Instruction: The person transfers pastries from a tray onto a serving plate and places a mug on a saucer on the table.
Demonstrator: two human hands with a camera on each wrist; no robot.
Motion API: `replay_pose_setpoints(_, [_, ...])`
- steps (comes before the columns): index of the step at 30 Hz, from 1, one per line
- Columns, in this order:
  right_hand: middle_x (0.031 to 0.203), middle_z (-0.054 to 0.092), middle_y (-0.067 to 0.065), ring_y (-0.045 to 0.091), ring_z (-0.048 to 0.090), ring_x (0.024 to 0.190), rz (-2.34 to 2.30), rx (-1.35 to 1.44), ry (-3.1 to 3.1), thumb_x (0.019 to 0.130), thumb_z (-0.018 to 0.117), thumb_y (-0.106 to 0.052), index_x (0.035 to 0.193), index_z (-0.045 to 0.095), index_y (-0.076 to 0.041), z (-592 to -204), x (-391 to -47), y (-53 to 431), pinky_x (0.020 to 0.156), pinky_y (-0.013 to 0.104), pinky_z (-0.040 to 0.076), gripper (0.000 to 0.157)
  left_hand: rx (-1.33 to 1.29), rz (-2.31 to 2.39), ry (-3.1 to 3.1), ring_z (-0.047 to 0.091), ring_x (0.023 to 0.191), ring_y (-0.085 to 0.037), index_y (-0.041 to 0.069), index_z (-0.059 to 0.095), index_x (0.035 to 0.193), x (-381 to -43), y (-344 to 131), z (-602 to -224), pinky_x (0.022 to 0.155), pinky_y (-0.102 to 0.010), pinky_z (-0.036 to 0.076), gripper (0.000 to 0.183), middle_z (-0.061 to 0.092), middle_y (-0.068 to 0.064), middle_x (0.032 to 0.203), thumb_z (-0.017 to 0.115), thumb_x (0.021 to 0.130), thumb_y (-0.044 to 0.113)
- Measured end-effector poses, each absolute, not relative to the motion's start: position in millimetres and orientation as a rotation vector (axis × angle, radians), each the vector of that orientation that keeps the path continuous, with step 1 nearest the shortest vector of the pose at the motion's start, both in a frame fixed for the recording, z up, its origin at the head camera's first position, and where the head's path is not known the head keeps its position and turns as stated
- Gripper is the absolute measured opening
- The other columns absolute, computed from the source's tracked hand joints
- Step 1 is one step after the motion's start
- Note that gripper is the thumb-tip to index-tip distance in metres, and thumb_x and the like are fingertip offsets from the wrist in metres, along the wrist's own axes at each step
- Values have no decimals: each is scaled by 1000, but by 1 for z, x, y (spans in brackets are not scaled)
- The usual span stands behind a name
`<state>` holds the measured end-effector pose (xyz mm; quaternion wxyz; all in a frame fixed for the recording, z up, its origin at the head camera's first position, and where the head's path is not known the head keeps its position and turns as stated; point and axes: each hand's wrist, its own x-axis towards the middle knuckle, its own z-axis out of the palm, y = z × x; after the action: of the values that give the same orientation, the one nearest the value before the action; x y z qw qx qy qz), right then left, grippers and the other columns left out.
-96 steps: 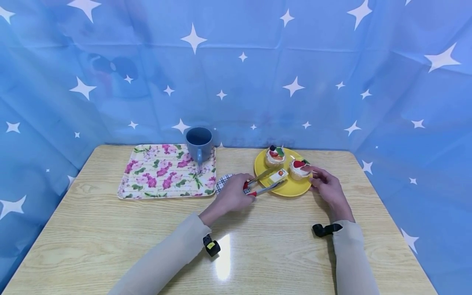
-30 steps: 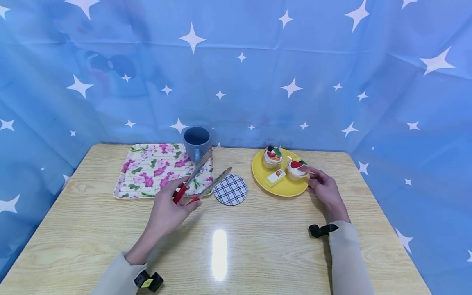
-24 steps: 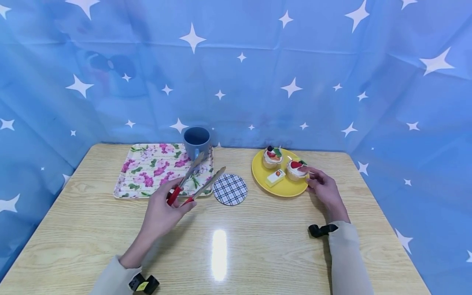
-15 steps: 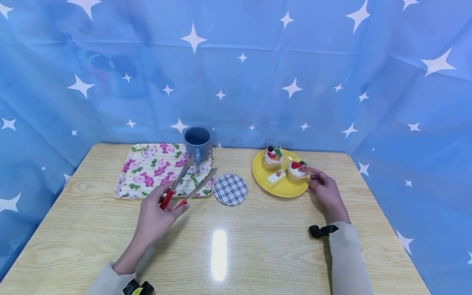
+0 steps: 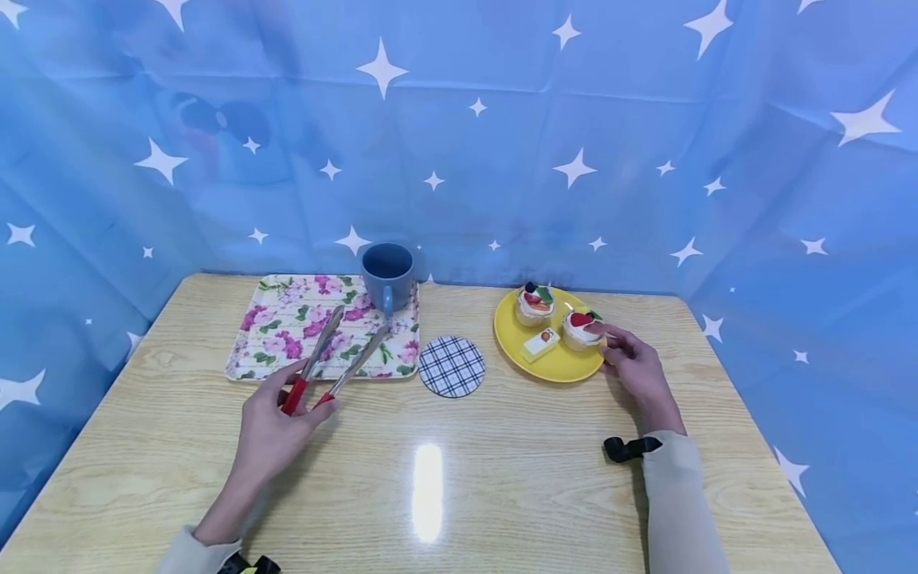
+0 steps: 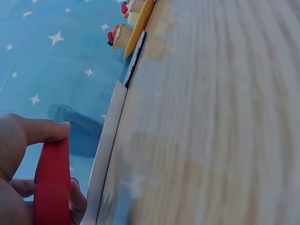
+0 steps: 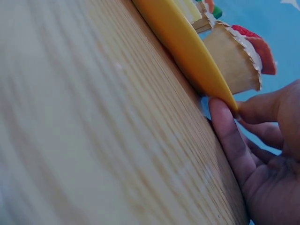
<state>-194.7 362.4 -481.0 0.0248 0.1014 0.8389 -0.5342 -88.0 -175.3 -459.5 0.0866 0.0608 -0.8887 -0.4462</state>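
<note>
My left hand (image 5: 268, 430) grips tongs (image 5: 296, 395) by their red handles, the metal arms spread, with nothing between their tips. In the head view the tips overlap the flowered tray (image 5: 287, 319). The left wrist view shows finger and thumb around a red handle (image 6: 51, 183). At the right, my right hand (image 5: 638, 375) pinches the rim of a yellow plate (image 5: 555, 371); the right wrist view shows thumb below and finger above the rim (image 7: 213, 84). On the plate are a fruit cupcake (image 5: 534, 307), a strawberry-topped cupcake (image 5: 579, 335) and a small rectangular cake (image 5: 539, 345).
A blue mug (image 5: 387, 275) stands on the tray's back right corner, handle toward me. Between tray and plate lies a round plaid coaster (image 5: 452, 367). A blue star-patterned curtain (image 5: 473, 159) hangs behind the wooden table (image 5: 516, 470).
My left hand has carried the tongs left and nearer me, away from around the rectangular cake on the plate, uncovering the coaster. My right hand keeps hold of the plate's rim.
</note>
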Motion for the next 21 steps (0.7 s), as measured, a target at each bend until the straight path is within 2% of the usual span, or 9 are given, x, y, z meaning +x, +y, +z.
replay_pose_setpoints(6, [130, 47, 11, 8, 56, 99, -1636, 321, 2595, 108, 50, -17, 155, 43, -11, -482, -195, 363, 81, 19, 58, 48, 321, -1324, -2654, 50, 65, -15, 13, 56, 145, -87, -185, -462, 58, -27, 40, 74, 60, -10, 84, 88, 82, 34])
replay_pose_setpoints(14, [128, 49, 10, 8, 57, 100, -1654, 313, 2587, 108, 50, -17, 156, 43, -11, -484, -195, 363, 82, 19, 58, 49, 441, -1314, -2678, 56, 72, -16, 10, 52, 149, -83, -196, -463, 62, -26, 43, 78, 64, -15, 116, 86, 83, 36])
replay_pose_setpoints(21, [130, 49, 11, 6, 57, 99, -1658, 316, 2584, 108, 50, -17, 156, 42, -11, -484, -196, 364, 82, 19, 58, 49, 546, -1303, -2694, 57, 70, -15, 8, 47, 151, -80, -206, -464, 59, -28, 43, 82, 60, -18, 124, 84, 85, 39])
